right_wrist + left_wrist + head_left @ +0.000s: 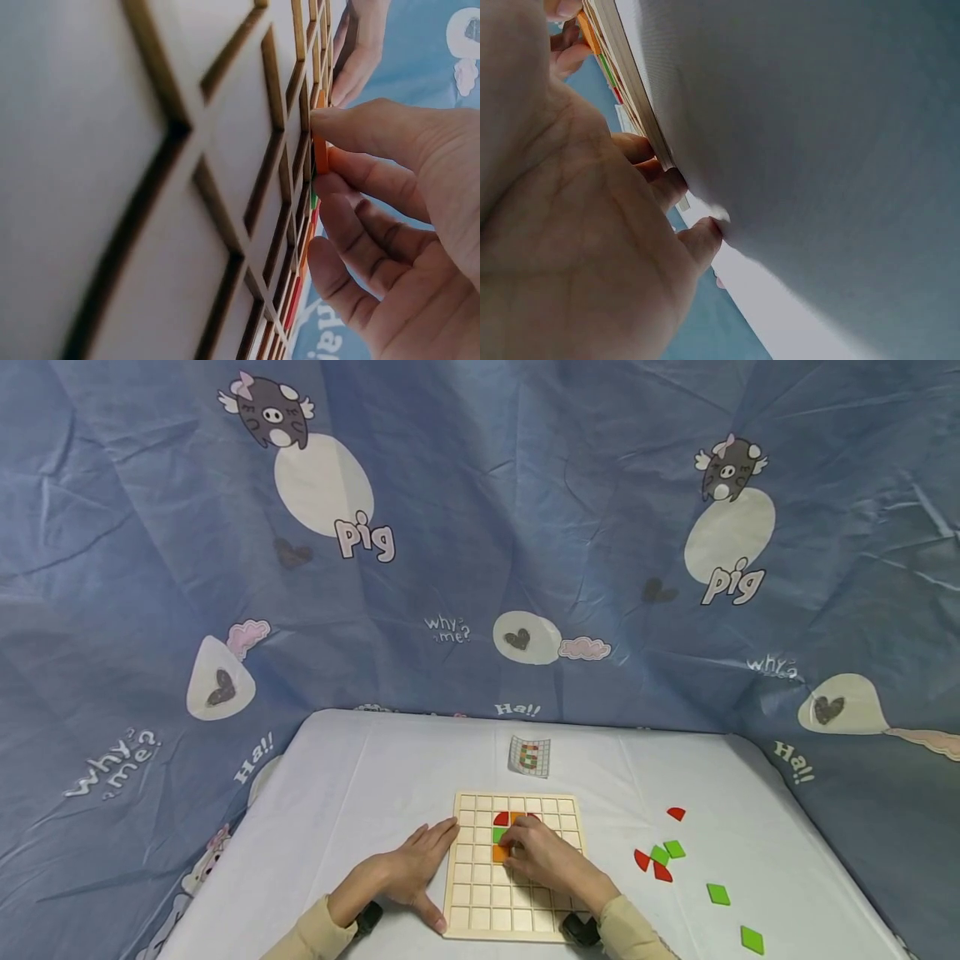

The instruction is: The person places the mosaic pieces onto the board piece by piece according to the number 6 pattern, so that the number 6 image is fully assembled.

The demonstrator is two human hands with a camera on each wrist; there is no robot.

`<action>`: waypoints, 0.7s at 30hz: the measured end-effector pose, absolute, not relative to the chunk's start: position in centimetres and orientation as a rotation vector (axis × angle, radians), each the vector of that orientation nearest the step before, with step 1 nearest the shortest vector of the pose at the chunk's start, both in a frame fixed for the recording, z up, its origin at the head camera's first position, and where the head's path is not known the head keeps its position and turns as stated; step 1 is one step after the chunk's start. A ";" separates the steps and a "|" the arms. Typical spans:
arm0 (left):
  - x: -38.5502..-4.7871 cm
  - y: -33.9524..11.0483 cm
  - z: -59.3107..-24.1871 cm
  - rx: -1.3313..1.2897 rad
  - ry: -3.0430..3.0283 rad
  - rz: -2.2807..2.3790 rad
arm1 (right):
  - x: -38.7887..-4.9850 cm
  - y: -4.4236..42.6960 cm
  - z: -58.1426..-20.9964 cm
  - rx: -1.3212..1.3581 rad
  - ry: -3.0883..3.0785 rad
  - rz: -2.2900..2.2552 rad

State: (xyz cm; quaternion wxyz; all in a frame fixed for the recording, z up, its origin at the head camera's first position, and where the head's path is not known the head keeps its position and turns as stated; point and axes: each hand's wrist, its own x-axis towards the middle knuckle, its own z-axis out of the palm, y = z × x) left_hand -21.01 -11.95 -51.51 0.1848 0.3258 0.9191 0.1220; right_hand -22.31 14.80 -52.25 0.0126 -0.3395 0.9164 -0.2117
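Observation:
A wooden grid board (468,925) lies on the white table. My left hand (415,866) is spread along its left side, thumb by the near corner; in the left wrist view the fingertips of this hand (577,225) touch the board's edge (634,82). Over the middle of the grid, my right hand (551,857) has thumb and forefinger at an orange square (500,854). In the right wrist view this hand (397,202) pinches the orange piece (322,150) at the board's surface. Above it sit a green piece (499,835), a red quarter piece (501,819) and another orange piece (517,817).
Right of the board lie loose red quarter pieces (663,872) and several green squares (717,894). Behind the board is a small pattern card (529,757) with a coloured figure on a grid. A blue printed cloth (450,568) hangs behind the table.

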 end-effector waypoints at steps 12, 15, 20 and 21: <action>-20.9 -12.0 -51.4 0.916 2.590 0.356 | -22.0 14.6 -51.8 -1.057 2.879 -0.649; -20.9 -12.0 -51.4 0.908 2.588 0.351 | -22.1 14.5 -51.7 -1.053 2.872 -0.644; -21.1 -12.0 -51.7 0.894 2.587 0.337 | -22.1 14.5 -51.8 -1.056 2.864 -0.647; -21.2 -12.0 -51.7 0.894 2.588 0.335 | -22.2 14.5 -51.9 -1.056 2.866 -0.648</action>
